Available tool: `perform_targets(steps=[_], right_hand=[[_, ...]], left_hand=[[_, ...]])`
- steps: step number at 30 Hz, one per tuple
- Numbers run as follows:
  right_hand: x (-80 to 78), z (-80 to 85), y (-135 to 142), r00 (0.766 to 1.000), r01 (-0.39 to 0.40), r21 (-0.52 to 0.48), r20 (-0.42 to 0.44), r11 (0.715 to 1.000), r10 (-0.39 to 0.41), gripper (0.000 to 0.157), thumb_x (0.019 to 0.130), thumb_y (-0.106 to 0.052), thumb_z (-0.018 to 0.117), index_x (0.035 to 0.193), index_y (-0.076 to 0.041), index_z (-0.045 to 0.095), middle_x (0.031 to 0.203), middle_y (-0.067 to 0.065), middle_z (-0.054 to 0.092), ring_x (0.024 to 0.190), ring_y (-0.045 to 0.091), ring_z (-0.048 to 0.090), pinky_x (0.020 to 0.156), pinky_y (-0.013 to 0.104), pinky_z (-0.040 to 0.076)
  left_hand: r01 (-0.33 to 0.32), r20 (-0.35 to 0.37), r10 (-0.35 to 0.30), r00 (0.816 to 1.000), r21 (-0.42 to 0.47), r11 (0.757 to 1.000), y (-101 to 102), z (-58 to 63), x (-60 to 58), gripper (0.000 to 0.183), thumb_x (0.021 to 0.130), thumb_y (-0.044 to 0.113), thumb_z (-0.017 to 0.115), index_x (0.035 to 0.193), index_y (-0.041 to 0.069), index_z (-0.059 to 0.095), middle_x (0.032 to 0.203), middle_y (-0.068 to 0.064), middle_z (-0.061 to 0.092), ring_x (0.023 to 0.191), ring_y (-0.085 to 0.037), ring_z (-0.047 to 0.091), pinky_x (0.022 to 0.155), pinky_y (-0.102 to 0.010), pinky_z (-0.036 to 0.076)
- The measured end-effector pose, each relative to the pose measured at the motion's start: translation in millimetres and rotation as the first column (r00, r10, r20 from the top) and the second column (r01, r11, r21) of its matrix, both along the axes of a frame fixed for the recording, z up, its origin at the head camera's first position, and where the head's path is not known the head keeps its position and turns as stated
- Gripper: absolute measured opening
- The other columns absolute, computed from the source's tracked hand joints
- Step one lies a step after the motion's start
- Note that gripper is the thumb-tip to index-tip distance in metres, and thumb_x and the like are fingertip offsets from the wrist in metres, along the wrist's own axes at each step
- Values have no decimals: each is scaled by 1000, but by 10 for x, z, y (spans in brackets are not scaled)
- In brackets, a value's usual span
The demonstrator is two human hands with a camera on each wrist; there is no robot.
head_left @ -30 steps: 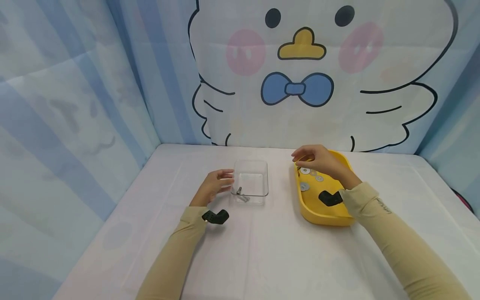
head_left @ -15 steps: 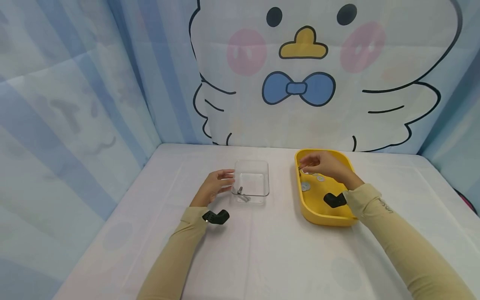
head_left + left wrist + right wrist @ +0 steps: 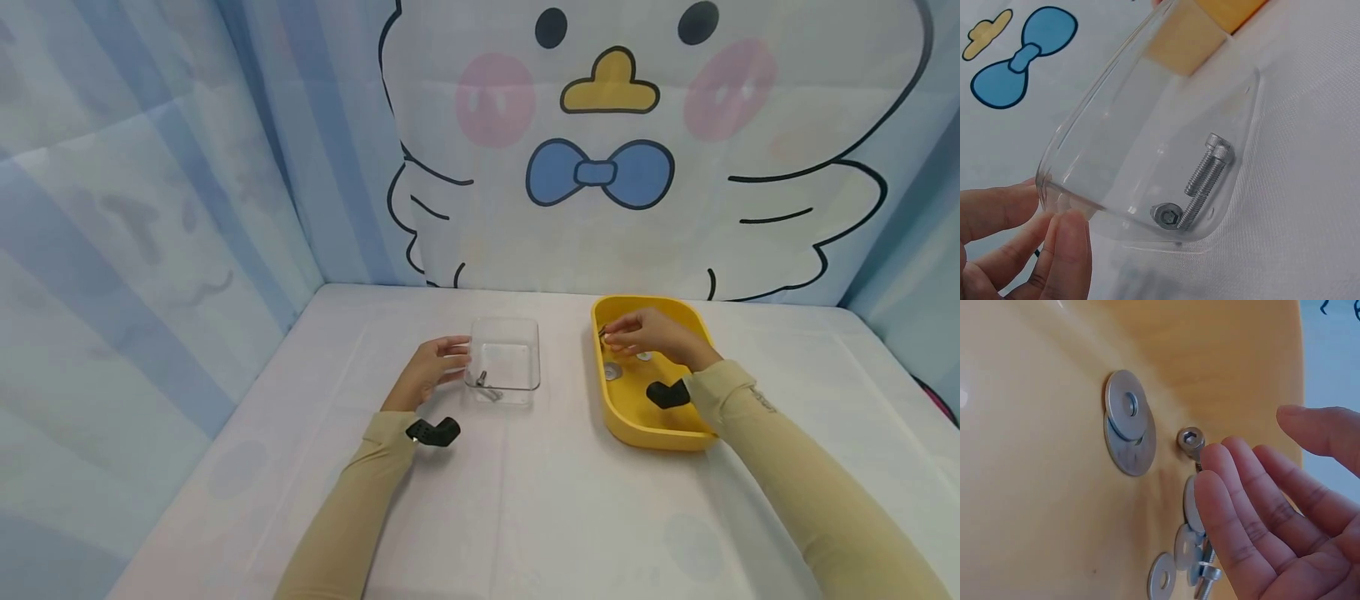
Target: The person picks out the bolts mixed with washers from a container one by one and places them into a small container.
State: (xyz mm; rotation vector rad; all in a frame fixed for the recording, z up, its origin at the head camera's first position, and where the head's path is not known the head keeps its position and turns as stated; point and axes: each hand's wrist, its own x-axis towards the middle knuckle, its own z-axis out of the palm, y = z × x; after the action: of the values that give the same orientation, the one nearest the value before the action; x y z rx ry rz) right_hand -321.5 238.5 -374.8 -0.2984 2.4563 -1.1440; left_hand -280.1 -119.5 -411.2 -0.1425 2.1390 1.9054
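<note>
- Bolts (image 3: 1204, 194) lie in the clear box (image 3: 1129, 144) on the bench (image 3: 555, 500); others lie among washers (image 3: 1118, 403) in the yellow tray (image 3: 660, 439).
- Left hand (image 3: 431, 368): fingers extended, touching the box.
- Right hand (image 3: 656, 335): thumb and fingers apart, beside a bolt (image 3: 1192, 449).

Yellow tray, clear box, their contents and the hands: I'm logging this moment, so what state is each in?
Yellow tray: uncovered, upright.
Clear box: uncovered, not full.
Box bolts: lying loose inside.
Tray bolts: partly hidden by the right hand.
Tray washers: loose, at least two overlapping.
Left hand: touching the clear box.
Right hand: inside the yellow tray, nothing visibly held.
</note>
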Motion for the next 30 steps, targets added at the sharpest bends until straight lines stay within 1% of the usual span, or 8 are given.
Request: perform_targets(steps=[6,9,13,16,20,24,27,30], right_hand=[[-69,-56,-2,999,24,-11,47,1000,-24,43,96,-19,54,126,11,50,123,27,59,97,23,67,91,39,55],[-93,-80,-1,997,36,-34,73,999,-34,44,96,-17,54,127,13,48,123,28,58,95,20,67,89,36,56],[-128,-104,-4,991,70,-58,117,996,-63,45,96,-16,53,128,16,45,119,27,61,89,13,68,85,31,57],[-148,-109,-14,986,89,-69,145,994,-79,44,96,-14,53,128,16,46,115,24,65,86,11,68,84,30,57],[-158,-101,-37,985,71,-83,162,994,-57,43,98,-13,49,128,18,44,116,26,64,91,16,69,87,32,56],[-172,-94,-63,986,43,-69,164,997,-32,44,100,-14,45,128,19,43,116,27,63,94,18,69,89,33,55],[-195,-108,-79,983,52,-67,180,996,-40,46,99,-16,47,129,19,43,110,22,67,90,15,69,88,32,56],[-209,-126,-95,979,74,-74,196,995,-58,47,98,-17,49,130,18,42,104,13,69,86,11,68,86,29,56]], left_hand=[[-3,8,3,1000,-7,1000,2,-1,-9,45,90,4,60,134,8,51,132,-15,52,119,-28,52,101,-38,49],[-7,14,8,1000,-13,1000,7,10,-9,45,90,4,60,134,9,51,132,-15,52,120,-28,52,101,-38,49],[-13,28,14,1000,-15,1000,16,33,-7,46,90,4,61,134,10,51,133,-14,52,121,-27,52,102,-38,48],[-16,31,16,999,-10,1000,20,41,-5,46,90,3,61,134,9,51,134,-14,51,121,-27,52,102,-38,48],[-11,23,11,1000,-8,1000,19,31,-11,46,90,3,60,135,9,50,134,-15,51,122,-28,51,102,-39,48],[-8,20,8,1000,0,1000,16,13,-25,46,91,3,59,135,9,50,135,-15,50,122,-28,51,102,-39,47],[-12,24,12,1000,7,1000,16,6,-29,46,90,3,60,135,9,50,134,-15,50,122,-27,51,102,-39,48],[-15,27,15,1000,7,1000,15,-5,-32,46,90,3,60,134,9,51,134,-15,51,122,-27,51,102,-39,48]])
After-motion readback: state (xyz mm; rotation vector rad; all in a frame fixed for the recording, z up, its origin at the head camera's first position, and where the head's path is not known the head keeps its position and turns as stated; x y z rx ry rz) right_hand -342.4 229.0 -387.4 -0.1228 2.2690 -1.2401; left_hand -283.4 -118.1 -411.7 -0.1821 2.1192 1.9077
